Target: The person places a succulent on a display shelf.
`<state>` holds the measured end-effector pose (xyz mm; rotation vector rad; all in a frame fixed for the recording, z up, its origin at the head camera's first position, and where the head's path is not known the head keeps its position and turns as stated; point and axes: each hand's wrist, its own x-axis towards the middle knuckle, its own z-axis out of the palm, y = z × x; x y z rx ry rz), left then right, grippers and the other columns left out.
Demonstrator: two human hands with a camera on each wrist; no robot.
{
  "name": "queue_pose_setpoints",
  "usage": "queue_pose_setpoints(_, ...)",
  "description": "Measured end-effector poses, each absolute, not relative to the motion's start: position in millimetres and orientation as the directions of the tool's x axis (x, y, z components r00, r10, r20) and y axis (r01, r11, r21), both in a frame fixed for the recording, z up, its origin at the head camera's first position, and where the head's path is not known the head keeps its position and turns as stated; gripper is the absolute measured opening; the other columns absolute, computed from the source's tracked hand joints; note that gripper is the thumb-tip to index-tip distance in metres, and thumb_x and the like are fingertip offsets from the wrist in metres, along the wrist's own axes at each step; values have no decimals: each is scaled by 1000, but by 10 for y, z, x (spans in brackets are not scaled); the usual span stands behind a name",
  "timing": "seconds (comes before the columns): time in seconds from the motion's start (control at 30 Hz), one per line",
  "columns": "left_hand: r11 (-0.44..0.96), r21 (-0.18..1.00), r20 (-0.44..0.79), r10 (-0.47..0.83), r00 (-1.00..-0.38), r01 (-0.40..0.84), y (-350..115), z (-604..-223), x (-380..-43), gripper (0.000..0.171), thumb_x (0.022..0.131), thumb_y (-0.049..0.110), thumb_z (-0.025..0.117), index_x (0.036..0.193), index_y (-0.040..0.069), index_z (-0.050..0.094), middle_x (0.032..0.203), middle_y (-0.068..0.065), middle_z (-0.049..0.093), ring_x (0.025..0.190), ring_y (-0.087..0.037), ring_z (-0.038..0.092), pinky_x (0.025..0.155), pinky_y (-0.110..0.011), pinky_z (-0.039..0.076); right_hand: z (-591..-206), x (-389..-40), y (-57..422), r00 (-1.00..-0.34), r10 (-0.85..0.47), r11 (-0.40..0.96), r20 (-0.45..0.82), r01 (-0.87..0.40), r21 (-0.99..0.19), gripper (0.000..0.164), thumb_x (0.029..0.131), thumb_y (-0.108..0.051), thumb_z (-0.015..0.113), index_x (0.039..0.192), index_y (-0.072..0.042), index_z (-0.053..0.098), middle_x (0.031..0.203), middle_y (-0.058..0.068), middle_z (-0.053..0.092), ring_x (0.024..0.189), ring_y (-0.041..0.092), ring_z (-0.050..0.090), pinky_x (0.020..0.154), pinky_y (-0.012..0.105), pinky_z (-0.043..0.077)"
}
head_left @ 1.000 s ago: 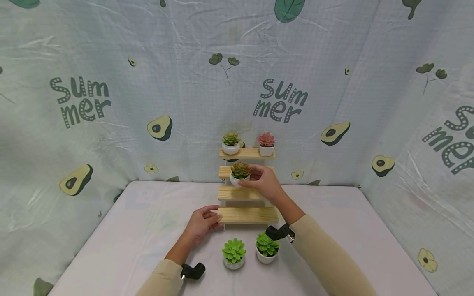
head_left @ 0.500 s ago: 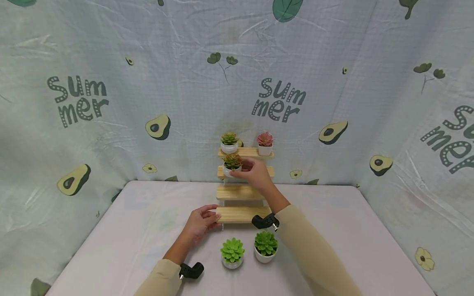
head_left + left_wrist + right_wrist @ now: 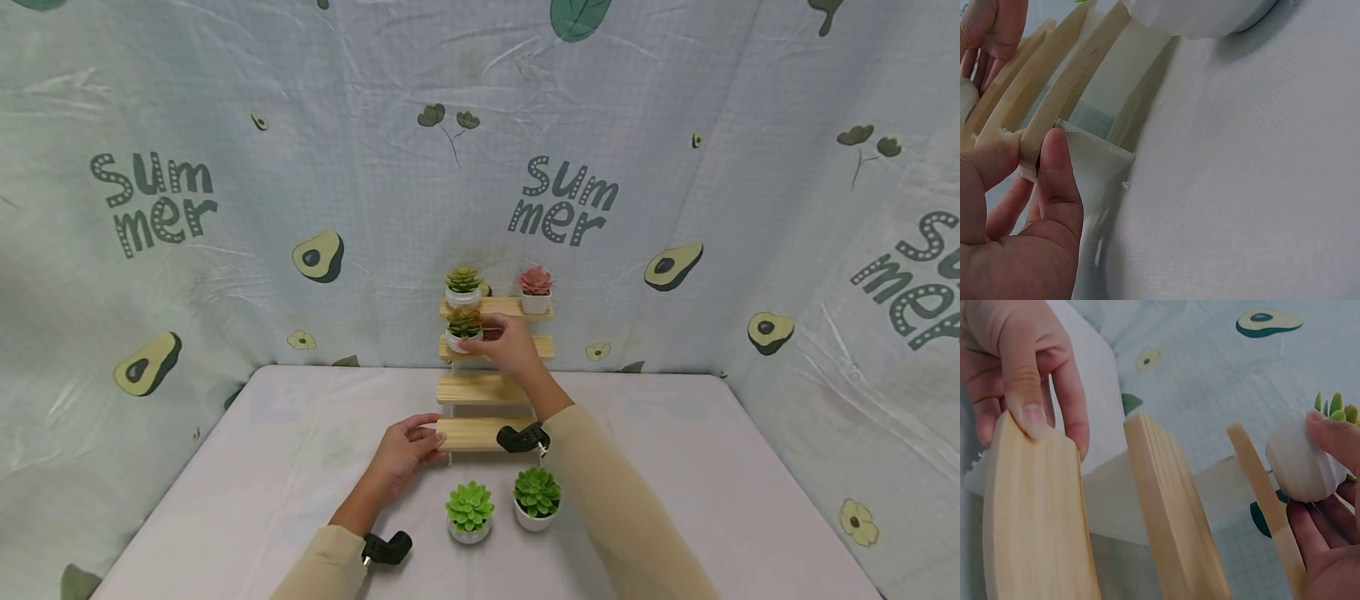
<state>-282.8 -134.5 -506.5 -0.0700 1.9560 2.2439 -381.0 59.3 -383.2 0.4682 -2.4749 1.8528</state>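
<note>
My right hand (image 3: 510, 343) grips a small white pot with a reddish-green succulent (image 3: 464, 322), close over the left end of the second shelf from the top. In the right wrist view the ribbed white pot (image 3: 1300, 459) sits between thumb and fingers, right at the board's edge. My left hand (image 3: 405, 454) pinches the left end of the lowest board of a tiered wooden stand (image 3: 483, 388). Thumb and fingers close round that board end (image 3: 1054, 112) in the left wrist view. On the top shelf stand a green succulent (image 3: 462, 283) and a pink succulent (image 3: 536, 287), both in white pots.
Two bright green potted succulents, a left one (image 3: 469, 510) and a right one (image 3: 536, 497), stand on the white-covered table (image 3: 315, 450) in front of the stand. A printed cloth (image 3: 375, 200) hangs behind and at both sides.
My right hand has carried the reddish-green succulent left and upward, from in front of the second shelf to over its left end. The left hand keeps its hold on the lowest board.
</note>
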Motion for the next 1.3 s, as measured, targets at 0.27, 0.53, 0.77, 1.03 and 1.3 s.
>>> queue_pose_setpoints(0.27, -135, 978, -148, 94, -984, -160, -1335, -5087, -2835, 43, 87, 1, 64, 128, 1, 52, 96, -12, 62, 81, -19, 64, 74, -34, 59, -3898, -3854, 577, -942, -237, 279, 238, -301, -912, 48, 71, -31, 83, 112, -14, 67, 105, 2, 69, 93, 16, 66, 73, 28, 57)
queue_pose_setpoints(0.53, -146, 978, -136, 113, -984, -152, -1346, -5110, -2833, 45, 87, 3, 64, 130, -2, 49, 95, -10, 61, 82, -19, 64, 74, -33, 59, -3946, -3857, 572, -942, -224, 282, 251, -309, -908, 47, 71, -34, 82, 112, -16, 68, 107, 0, 68, 93, 14, 64, 72, 25, 56)
queue_pose_setpoints(0.77, -147, 975, -149, 112, -983, -164, -1344, -5104, -2825, 44, 87, 3, 64, 129, -1, 50, 96, -11, 61, 82, -18, 64, 74, -32, 59, -3937, -3812, 608, -937, -231, 259, 262, -319, -912, 49, 74, -31, 81, 117, -15, 66, 115, 2, 66, 104, 19, 64, 84, 31, 57)
queue_pose_setpoints(1.03, -137, 977, -149, 92, -984, -161, -1348, -5064, -2816, 44, 87, 0, 63, 129, -1, 51, 95, -11, 61, 81, -18, 64, 73, -32, 59, -3929, -3669, 747, -947, -232, 283, 222, -284, -916, 53, 76, -35, 78, 123, -16, 61, 121, 0, 63, 109, 16, 61, 90, 32, 54)
queue_pose_setpoints(1.3, -141, 978, -138, 104, -985, -153, -1338, -5039, -2825, 45, 87, 0, 62, 130, -2, 49, 94, -11, 62, 81, -18, 64, 75, -33, 59, -3975, -3420, 967, -922, -260, 225, 288, -348, -910, 54, 76, -41, 76, 119, -11, 64, 119, 6, 65, 104, 15, 64, 85, 29, 56)
